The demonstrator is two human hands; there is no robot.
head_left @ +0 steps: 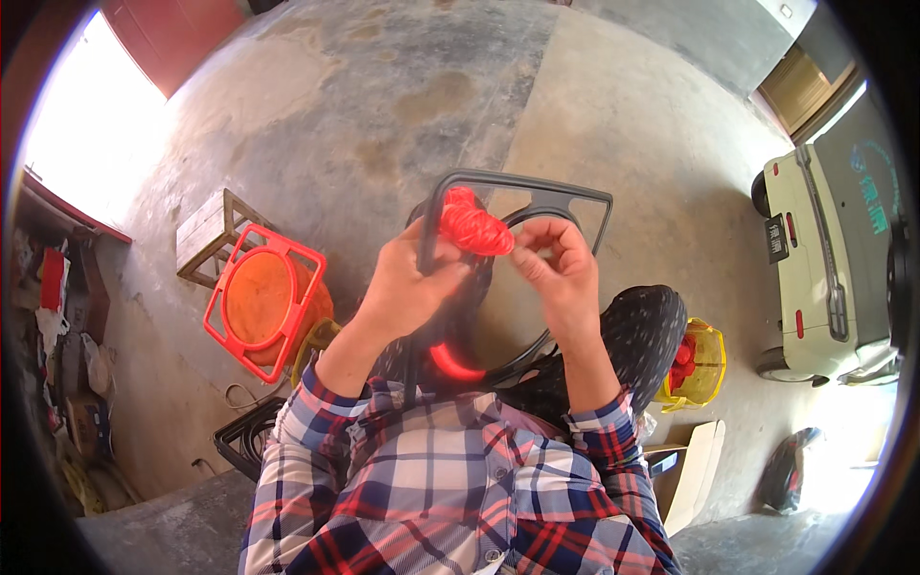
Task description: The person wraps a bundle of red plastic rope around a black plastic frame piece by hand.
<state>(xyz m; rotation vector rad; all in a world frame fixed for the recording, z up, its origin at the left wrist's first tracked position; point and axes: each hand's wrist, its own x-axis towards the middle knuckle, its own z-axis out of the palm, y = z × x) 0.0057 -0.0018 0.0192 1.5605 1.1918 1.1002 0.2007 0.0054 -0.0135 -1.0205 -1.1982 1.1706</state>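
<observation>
A bundle of shiny red plastic twine (476,226) is held up in front of me against the top left part of a black frame (537,181). The frame has a large round opening and leans over my lap. My left hand (407,287) is closed around the bundle's lower left side, next to the frame's side bar. With thumb and fingers curled together, my right hand (563,278) pinches at the bundle's right tip. Any loose strand between those fingers is too small to make out.
On the left, a red frame with a round opening (320,257) leans on an orange rounded object (257,295), beside a wooden stool (213,230). A yellow basket (707,364) with red items and an open cardboard box (692,470) sit right. A toy-like vehicle (815,259) stands far right.
</observation>
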